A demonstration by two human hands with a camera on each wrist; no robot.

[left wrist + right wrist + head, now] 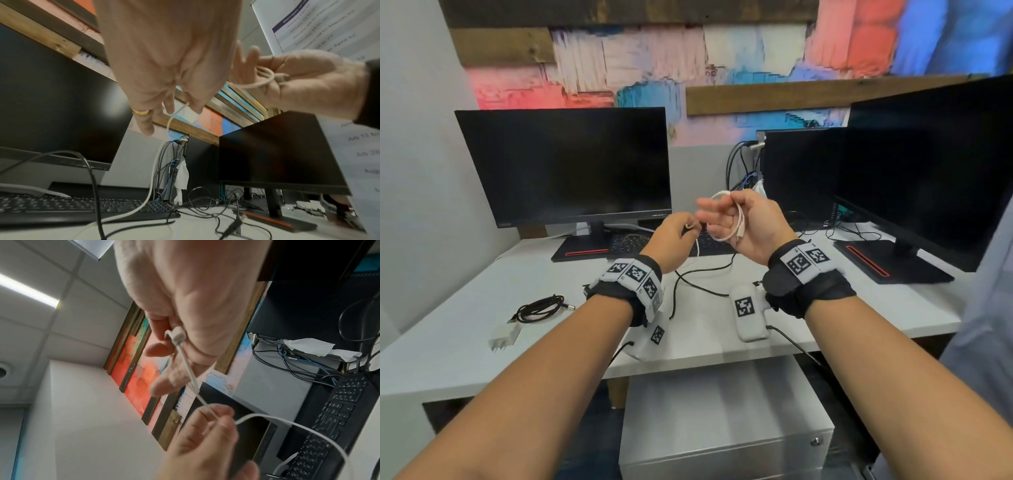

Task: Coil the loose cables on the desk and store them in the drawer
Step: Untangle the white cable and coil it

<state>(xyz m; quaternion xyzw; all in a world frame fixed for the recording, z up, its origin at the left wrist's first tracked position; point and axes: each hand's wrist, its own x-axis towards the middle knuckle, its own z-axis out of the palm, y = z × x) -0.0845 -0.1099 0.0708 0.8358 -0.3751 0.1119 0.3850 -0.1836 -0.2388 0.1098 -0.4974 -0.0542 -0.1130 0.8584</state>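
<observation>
Both hands are raised above the white desk (465, 342). My right hand (736, 219) holds a loop of the white cable (736, 224) against its palm, with the plug end (178, 335) pinched there. My left hand (681, 233) pinches the same white cable (170, 120) a little to the left, between thumb and fingers. Its loose tail (152, 181) hangs down to the desk by the keyboard. A coiled black cable (541, 308) lies at the desk's left. A loose black cable (698, 277) runs across the desk centre. The grey drawer unit (722, 421) stands under the desk, closed.
Two dark monitors (565, 164) (928, 164) stand at the back, with a keyboard (654, 241) between their bases. A white charger block (505, 337) lies near the front left edge. Cables (743, 168) hang behind the small black PC (798, 171).
</observation>
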